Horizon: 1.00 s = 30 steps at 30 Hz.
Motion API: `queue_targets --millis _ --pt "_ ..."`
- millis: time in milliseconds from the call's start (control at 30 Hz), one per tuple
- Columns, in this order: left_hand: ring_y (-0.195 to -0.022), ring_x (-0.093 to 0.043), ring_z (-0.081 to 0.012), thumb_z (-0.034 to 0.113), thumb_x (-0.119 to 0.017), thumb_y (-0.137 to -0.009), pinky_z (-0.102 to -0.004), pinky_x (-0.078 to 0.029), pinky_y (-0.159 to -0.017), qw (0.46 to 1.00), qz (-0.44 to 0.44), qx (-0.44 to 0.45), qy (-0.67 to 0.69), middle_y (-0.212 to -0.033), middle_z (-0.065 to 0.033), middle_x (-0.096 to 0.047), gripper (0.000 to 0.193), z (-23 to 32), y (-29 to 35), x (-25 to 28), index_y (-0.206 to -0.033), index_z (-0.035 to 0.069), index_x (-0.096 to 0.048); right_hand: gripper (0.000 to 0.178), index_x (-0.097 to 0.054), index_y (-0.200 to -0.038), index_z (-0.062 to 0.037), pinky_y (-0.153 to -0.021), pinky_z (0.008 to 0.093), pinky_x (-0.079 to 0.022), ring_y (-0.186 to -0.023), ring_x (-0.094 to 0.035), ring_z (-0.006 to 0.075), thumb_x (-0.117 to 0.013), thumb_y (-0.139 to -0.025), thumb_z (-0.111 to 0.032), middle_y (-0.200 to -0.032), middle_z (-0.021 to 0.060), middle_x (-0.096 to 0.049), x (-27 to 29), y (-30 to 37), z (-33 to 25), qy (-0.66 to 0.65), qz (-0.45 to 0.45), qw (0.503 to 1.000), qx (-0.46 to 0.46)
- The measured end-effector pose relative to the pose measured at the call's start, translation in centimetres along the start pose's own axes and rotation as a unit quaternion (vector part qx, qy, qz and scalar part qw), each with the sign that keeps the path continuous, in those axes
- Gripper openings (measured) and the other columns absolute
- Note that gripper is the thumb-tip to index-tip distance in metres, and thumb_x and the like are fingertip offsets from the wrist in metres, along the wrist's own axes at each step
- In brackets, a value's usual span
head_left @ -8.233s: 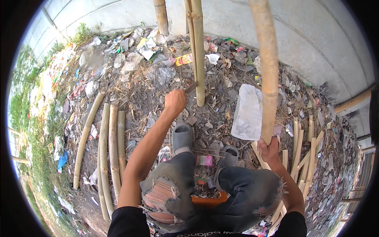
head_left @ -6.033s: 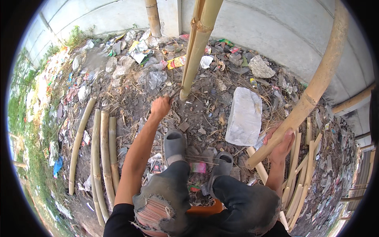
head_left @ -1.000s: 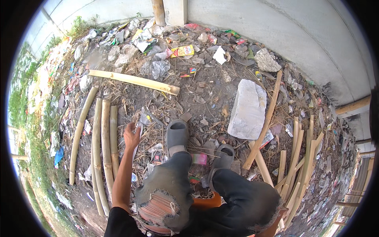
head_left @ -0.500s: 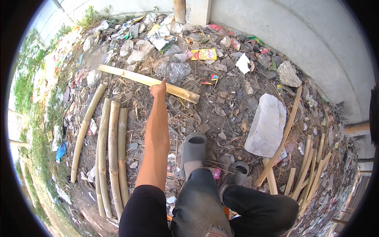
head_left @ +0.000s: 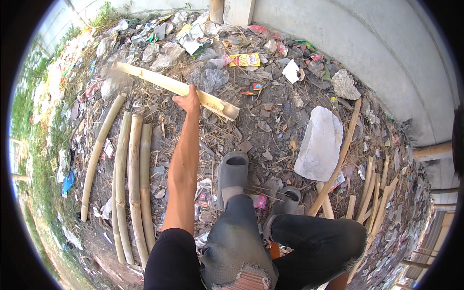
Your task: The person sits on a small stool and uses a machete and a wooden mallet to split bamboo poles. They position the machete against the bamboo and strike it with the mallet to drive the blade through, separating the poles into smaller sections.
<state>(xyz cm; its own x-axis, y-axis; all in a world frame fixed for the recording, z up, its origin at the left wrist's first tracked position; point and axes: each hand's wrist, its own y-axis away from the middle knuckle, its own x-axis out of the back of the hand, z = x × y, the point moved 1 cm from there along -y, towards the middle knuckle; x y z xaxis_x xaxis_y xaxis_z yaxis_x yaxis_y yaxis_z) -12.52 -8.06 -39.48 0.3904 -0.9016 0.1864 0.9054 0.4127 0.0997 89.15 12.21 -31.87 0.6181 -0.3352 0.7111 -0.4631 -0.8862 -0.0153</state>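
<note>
My left hand (head_left: 187,99) is closed round the middle of a split bamboo piece (head_left: 169,85), pale inside. The piece slants down from far left to right, ahead of my feet. Its left end is blurred. Left of my outstretched forearm several round bamboo poles (head_left: 134,183) lie side by side on the ground. My right hand is out of sight; a patch of bare skin (head_left: 338,281), seemingly my right arm, shows below my right knee. Between my legs a small orange thing (head_left: 274,250) is partly hidden.
Plastic litter, including a yellow packet (head_left: 245,60), covers the dirt. To the right lie a big whitish block (head_left: 319,143), a leaning bamboo strip (head_left: 337,159) and several split strips (head_left: 374,198). A grey rock (head_left: 345,84) sits by the concrete wall (head_left: 357,43). My grey clogs (head_left: 233,171) stand in the middle.
The view has shifted slightly, moving things up and left. The far left end of the held bamboo has tilted a little upward. Bare skin has come into view below my right knee.
</note>
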Motion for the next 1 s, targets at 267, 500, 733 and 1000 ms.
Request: queue_targets --millis 267,500,733,1000 --pt "-0.117 -0.058 -0.0357 0.024 -0.084 -0.072 -0.0463 -0.047 -0.103 0.932 -0.071 -0.317 0.163 -0.132 -0.0299 -0.047 0.096 14.7 7.0 -1.4 -0.138 -0.007 -0.022 0.042 -0.061 -0.125 0.004 -0.07 0.0319 -0.053 -0.087 -0.064 0.0205 -0.061 -0.083 -0.004 -0.113 0.0138 -0.066 -2.1 -0.6 -0.5 -0.124 -0.027 0.991 0.046" --pt "-0.071 -0.072 -0.0332 0.024 -0.08 -0.07 -0.0429 -0.057 -0.064 0.823 -0.121 -0.554 0.015 -0.085 -0.0092 -0.073 0.057 23.1 13.0 -1.2 -0.121 0.01 -0.057 0.034 -0.061 -0.123 0.0015 -0.073 0.0284 -0.052 -0.092 -0.061 0.0157 -0.062 -0.089 -0.004 -0.115 0.0109 -0.063 -5.5 6.5 -19.1 -0.174 -0.088 0.97 0.144" --pt "-0.079 -0.072 -0.0277 0.029 -0.079 -0.079 -0.0405 -0.058 -0.065 0.652 -0.246 -0.713 -0.069 -0.099 -0.0067 -0.071 0.047 23.3 22.6 -3.3 -0.12 0.013 -0.06 0.049 -0.06 -0.125 -0.0026 -0.097 0.0437 -0.051 -0.123 -0.054 0.0359 -0.067 -0.077 0.005 -0.137 0.0205 -0.049 -3.0 20.5 -48.0 -0.149 0.058 0.747 0.645" --pt "-0.079 -0.063 -0.0154 0.023 -0.067 -0.083 -0.0331 -0.049 -0.065 0.416 -0.27 -0.865 -0.078 -0.083 0.0031 -0.061 0.017 20.5 29.0 -1.8 -0.1 0.02 -0.062 0.081 -0.052 -0.143 -0.0147 -0.122 0.0606 -0.018 -0.147 -0.029 0.039 -0.082 -0.068 -0.016 -0.153 0.0168 -0.039 -6.2 15.9 -50.9 0.234 -0.024 0.728 0.644"
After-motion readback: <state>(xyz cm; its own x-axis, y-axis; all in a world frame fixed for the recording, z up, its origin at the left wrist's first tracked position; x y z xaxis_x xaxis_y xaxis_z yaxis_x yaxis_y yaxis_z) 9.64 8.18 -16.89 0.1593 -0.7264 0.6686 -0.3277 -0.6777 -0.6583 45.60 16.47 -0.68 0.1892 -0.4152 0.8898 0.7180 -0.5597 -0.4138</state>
